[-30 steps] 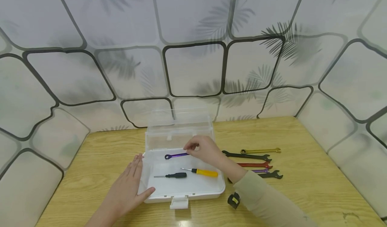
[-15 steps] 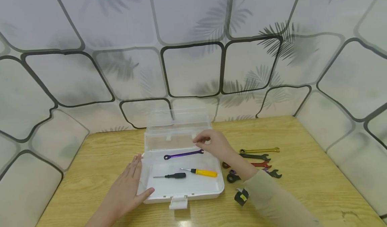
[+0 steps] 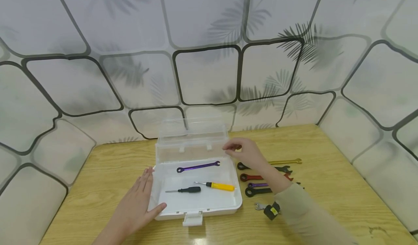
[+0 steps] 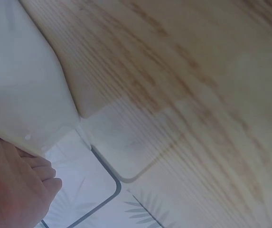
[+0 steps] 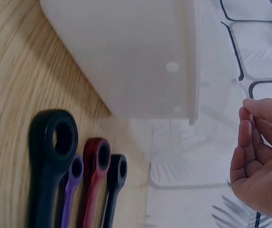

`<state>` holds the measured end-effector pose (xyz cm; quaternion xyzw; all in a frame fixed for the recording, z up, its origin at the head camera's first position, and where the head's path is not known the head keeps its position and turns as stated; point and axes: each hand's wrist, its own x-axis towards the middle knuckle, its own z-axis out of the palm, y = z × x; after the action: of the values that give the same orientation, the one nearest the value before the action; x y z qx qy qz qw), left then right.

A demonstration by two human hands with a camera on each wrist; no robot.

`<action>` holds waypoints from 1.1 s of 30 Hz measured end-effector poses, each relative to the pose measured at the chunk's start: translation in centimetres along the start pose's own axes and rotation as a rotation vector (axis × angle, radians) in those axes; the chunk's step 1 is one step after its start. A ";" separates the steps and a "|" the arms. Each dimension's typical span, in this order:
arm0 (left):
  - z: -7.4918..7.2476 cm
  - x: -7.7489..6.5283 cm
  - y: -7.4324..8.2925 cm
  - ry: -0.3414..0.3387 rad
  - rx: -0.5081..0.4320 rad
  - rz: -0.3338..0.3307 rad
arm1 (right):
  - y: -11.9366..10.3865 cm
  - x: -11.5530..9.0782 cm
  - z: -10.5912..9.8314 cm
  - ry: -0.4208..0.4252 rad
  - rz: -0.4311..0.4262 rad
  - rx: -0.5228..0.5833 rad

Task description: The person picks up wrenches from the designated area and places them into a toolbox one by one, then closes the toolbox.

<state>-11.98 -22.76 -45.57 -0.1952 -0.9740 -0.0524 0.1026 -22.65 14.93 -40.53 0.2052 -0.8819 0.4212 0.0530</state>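
A white plastic box (image 3: 173, 203) stands with its clear lid (image 3: 192, 129) raised at the back. Inside it lie a purple ratchet wrench (image 3: 199, 166), a black-handled screwdriver (image 3: 190, 190) and a yellow-handled screwdriver (image 3: 222, 186). My left hand (image 3: 135, 201) rests along the box's left side, fingers stretched out and thumb over the front rim. Just off the box's back right corner is my right hand (image 3: 245, 152), raised, its fingers loosely bent. The right wrist view shows nothing in that hand (image 5: 264, 156).
Right of the box, several wrenches lie side by side on the wooden table (image 3: 330, 187), among them a gold one (image 3: 287, 162) and a red one (image 3: 253, 178). Closer to the front is a small silver wrench end (image 3: 259, 206), beside the wrist camera (image 3: 271, 211). A patterned curtain closes off the back.
My right hand has let go of the purple wrench, which now lies in the box, and has moved right past the box's edge. My left hand has stayed in place.
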 end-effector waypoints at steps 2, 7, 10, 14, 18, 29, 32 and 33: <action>0.0 0.0 0.0 0.002 -0.001 0.000 | 0.5 -0.1 -0.3 0.016 0.013 -0.004; 0.0 0.0 0.0 -0.002 -0.004 -0.003 | 1.7 -0.4 -1.2 0.048 0.053 -0.025; -0.1 0.1 0.1 -0.010 -0.003 -0.004 | 2.6 -0.8 -1.8 0.062 0.075 -0.030; -0.2 0.1 0.1 -0.020 -0.007 -0.009 | 3.8 -1.3 -2.6 0.086 0.099 -0.023; -0.2 0.1 0.1 -0.023 -0.010 -0.014 | 4.8 -2.0 -3.3 0.101 0.122 -0.030; -0.3 0.0 0.1 -0.025 -0.023 -0.019 | 8.0 -4.3 -5.2 0.117 0.199 -0.078; -0.4 0.1 0.1 -0.021 -0.025 -0.015 | 8.8 -4.9 -5.8 0.112 0.226 -0.093; -0.4 0.0 0.1 -0.020 -0.027 -0.014 | 9.0 -5.1 -6.0 0.108 0.238 -0.096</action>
<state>-11.91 -22.70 -45.18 -0.1902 -0.9755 -0.0642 0.0901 -22.16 26.20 -44.58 0.0734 -0.9151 0.3921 0.0598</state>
